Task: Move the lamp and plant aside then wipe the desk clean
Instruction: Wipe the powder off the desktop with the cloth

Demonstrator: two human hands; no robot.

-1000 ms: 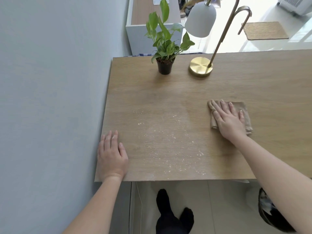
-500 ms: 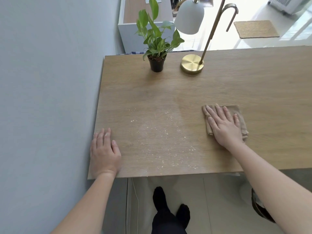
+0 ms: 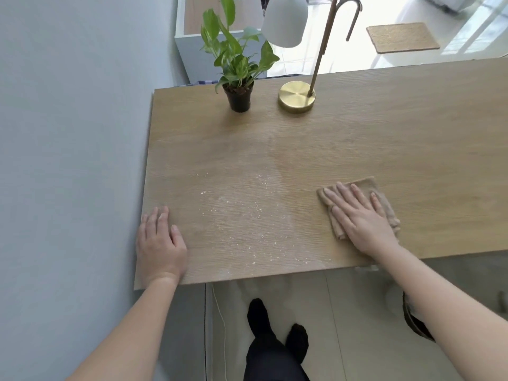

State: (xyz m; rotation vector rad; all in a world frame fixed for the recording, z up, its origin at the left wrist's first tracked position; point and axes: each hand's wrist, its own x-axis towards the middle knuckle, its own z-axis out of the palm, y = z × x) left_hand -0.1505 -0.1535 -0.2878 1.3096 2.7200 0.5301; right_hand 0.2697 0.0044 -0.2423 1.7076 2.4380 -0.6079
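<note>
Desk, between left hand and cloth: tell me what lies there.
Only scattered pale crumbs on the desk, from left hand to cloth under the right hand, in the head view.

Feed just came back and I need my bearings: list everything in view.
desk: one, light wood, centre
plant: one, green, black pot, desk's far side
lamp: one, white shade, brass base, right of plant
cloth: one, tan, under right hand
crumbs: many, whitish, desk front, left of cloth
wall: one, grey-blue, left
cabinet: one, white, behind desk
mat: one, tan, far floor
feet: two, black socks, floor below desk
left hand: one, flat on desk's near left corner
right hand: one, flat on cloth
</note>
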